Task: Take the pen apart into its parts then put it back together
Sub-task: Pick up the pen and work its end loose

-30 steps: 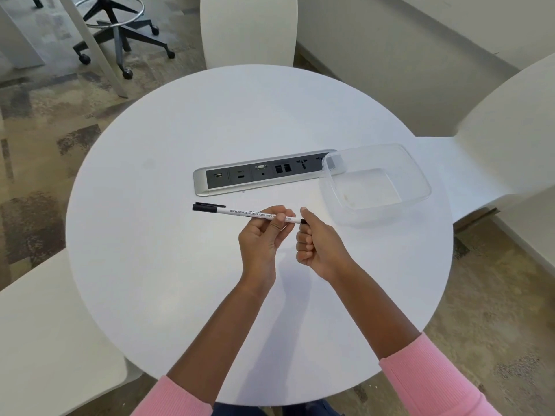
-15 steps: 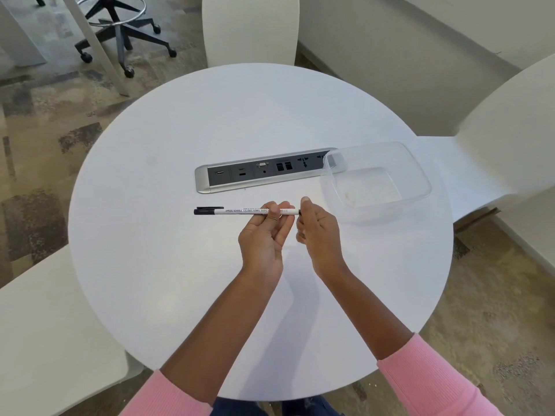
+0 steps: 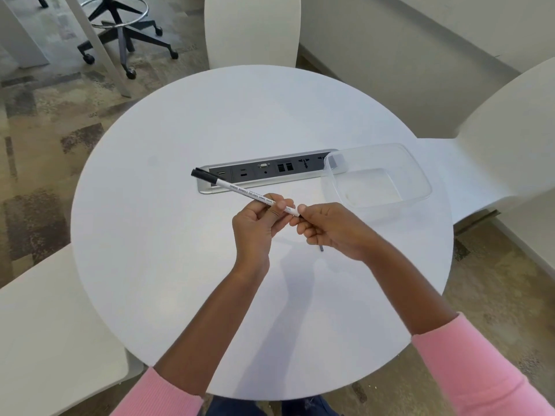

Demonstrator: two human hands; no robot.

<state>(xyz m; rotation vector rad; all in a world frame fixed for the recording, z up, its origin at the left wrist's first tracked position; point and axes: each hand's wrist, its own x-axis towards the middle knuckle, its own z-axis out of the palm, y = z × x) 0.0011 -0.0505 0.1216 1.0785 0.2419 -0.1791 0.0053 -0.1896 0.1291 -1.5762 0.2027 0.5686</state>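
- Tabletop (image 3: 180, 250): round, white and plain, directly in front of you.
- Socket strip (image 3: 270, 172): silver frame with a dark face, set flush into the tabletop and running left to right. It carries several ports and outlets.
- Plastic container (image 3: 419, 172): clear, rectangular and open-topped, on the tabletop to your right. Its left corner overlaps the right end of the socket strip.
- Far chair (image 3: 252, 28): white back, across the tabletop from you.
- Right chair (image 3: 510, 130): white, its seat drawn up to the tabletop's edge.
- Left chair (image 3: 51, 340): white seat, at your near left.
- Stool (image 3: 123, 34): black five-star base on castors with a chrome foot ring, far left.
- Carpet (image 3: 39, 139): mottled grey and tan.
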